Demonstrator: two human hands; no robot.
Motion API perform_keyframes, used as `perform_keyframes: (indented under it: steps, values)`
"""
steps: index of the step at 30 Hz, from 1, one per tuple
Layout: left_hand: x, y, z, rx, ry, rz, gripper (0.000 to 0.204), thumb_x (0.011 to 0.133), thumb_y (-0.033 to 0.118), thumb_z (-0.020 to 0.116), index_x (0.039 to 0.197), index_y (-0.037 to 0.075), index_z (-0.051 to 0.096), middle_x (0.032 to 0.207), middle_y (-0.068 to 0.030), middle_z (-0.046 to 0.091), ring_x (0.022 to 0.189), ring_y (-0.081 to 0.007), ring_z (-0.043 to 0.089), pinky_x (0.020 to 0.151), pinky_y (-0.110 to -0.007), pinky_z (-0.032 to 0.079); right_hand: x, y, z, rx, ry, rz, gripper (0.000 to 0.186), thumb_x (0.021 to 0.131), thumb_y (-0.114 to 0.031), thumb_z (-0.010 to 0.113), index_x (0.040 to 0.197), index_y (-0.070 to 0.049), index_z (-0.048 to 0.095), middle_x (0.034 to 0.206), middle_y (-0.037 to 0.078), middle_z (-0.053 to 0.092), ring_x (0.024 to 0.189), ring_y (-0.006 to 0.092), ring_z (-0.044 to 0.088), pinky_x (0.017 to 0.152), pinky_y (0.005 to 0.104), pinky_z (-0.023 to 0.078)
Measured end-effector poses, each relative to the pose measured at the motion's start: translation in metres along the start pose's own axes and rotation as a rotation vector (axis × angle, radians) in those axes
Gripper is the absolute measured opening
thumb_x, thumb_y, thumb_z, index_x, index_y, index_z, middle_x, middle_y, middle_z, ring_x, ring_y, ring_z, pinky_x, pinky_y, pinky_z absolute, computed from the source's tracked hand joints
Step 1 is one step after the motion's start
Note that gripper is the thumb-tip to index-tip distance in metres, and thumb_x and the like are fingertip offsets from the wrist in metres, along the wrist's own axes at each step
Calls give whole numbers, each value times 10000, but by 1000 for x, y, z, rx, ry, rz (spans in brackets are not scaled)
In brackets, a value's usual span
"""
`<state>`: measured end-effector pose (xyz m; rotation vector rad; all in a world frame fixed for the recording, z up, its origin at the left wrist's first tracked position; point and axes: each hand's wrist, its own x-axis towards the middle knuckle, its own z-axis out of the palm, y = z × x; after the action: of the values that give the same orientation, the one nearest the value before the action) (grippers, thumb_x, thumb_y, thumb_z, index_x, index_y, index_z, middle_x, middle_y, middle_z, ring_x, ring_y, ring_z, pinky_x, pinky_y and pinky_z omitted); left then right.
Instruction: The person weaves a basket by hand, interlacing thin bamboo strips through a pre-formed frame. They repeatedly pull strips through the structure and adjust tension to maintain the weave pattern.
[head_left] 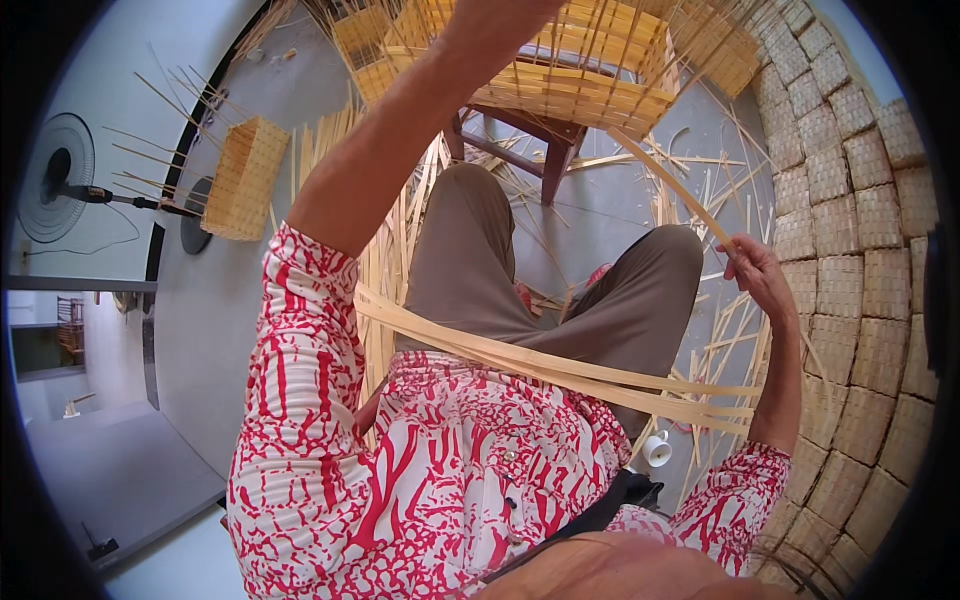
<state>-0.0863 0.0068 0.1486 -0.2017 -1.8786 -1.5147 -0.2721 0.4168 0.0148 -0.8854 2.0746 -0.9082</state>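
With the basket (590,95) over the stool (558,160)'s near edge, our right hand (755,270) pinches the strip (672,181) running from its near right corner, which we should probably keep flat and lightly taut, though we cannot tell our out-of-view left hand's hold.

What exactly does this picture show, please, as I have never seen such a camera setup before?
There is no machine here: a person works with two bare hands. The one picture comes from a wide fisheye camera on their head, looking down, so straight edges bend. The right hand pinches a pale strip reaching up to a yellow woven basket above a dark wooden stand. The left hand is beyond the top edge. More strips lie across the lap and on the grey floor.
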Motion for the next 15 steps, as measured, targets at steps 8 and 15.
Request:
perform_keyframes:
  steps: [8, 15]
  values:
    - [31, -7, 21, 516, -180, -2, 346, 914, 225, 775, 1150, -16, 701, 955, -85, 719, 848, -137, 666, 756, -281, 564, 2, 7, 30, -14, -4, -40, 211, 1070, -211, 537, 1109, -73, 693, 667, -45, 570, 617, 27, 458, 551, 220, 366]
    - [64, -14, 81, 420, -546, 54, 312, 921, 283, 712, 1015, -14, 722, 958, -152, 751, 903, -244, 704, 782, -365, 573, -36, 43, 0, 89, 167, 31, 235, 1073, -251, 542, 1111, -88, 708, 634, -56, 564, 520, 11, 379, 474, 196, 315]
